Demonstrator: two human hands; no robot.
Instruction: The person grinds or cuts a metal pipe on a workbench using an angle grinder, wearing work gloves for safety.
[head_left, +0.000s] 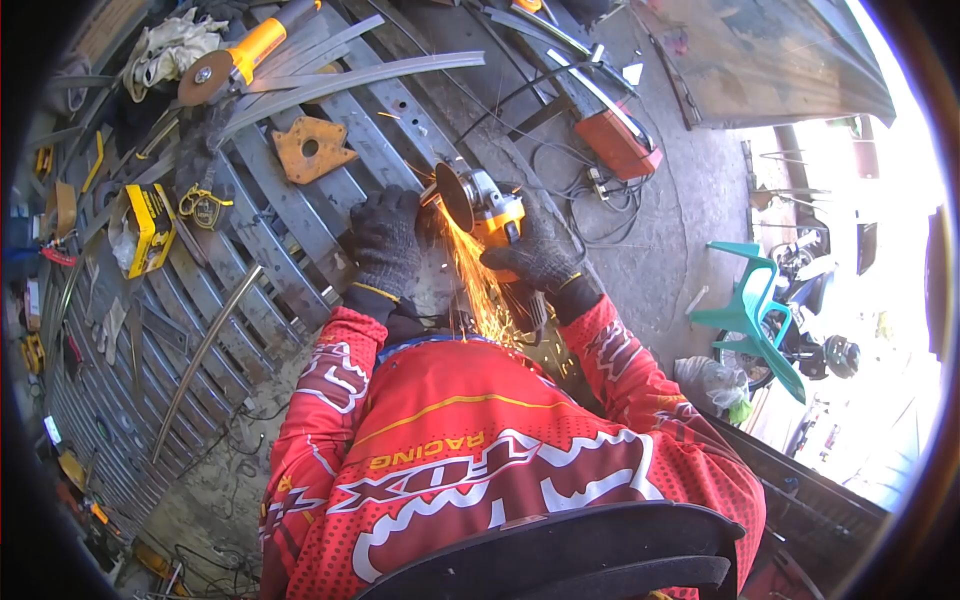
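Observation:
My right hand (540, 258), in a dark knit glove, is closed around a yellow-and-silver angle grinder (487, 205). Its disc (455, 197) stands nearly on edge, and a stream of orange sparks (470, 265) sprays back toward my body. Just left of the disc, my gloved left hand (388, 235) has its fingers curled down at the slatted metal bench (300, 235). What those fingers grip is hidden under the glove and the glare of the sparks. A flat orange-brown plate with a hole (312, 149) lies on the slats beyond my left hand.
Another yellow grinder (235, 65) lies at the upper left beside pale gloves (170, 50). Nearer are a yellow-black box (150, 230), a tape measure (205, 205) and a curved metal strip (205, 360). To the right are a red box (618, 143), cables (610, 215) and a green chair (745, 310).

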